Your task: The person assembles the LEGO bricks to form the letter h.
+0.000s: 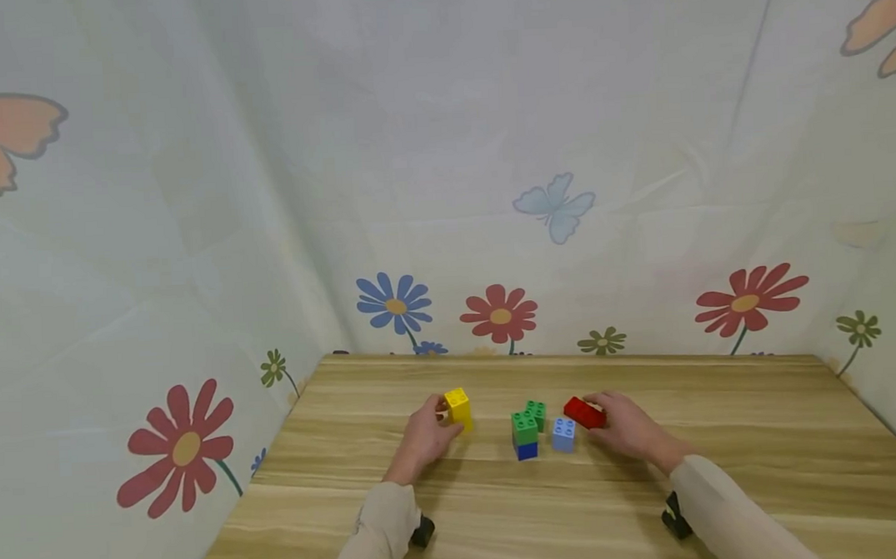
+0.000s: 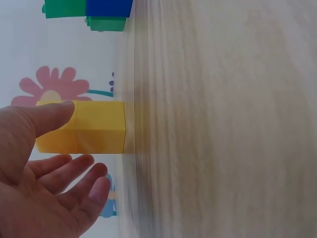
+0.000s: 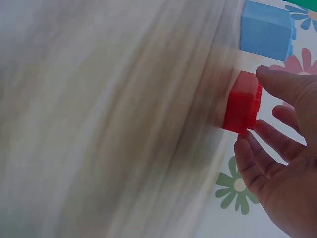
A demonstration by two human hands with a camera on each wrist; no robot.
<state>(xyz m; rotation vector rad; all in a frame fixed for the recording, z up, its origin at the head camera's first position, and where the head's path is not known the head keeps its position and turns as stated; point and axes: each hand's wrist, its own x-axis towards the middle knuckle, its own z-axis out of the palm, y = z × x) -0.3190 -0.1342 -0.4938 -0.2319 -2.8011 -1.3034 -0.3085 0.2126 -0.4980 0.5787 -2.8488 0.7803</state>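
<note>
A yellow block stack (image 1: 458, 410) stands upright on the wooden table, two blocks high. My left hand (image 1: 426, 435) is around its left side. In the left wrist view, the thumb (image 2: 54, 116) overlaps the stack, while the loosely bent fingers lie beside it with a small gap. On the other side, my right hand (image 1: 630, 426) holds a red brick (image 1: 585, 413) between thumb and fingers, low at the table. Its studs face up, seen side-on in the right wrist view. Just left of it sits a light blue brick (image 1: 563, 435).
Between the hands, a green brick (image 1: 525, 427) sits on a dark blue brick (image 1: 527, 450). Another green brick (image 1: 536, 415) stands right behind them. The wooden table (image 1: 548, 509) ends at a flower-printed cloth (image 1: 447, 254) at the back.
</note>
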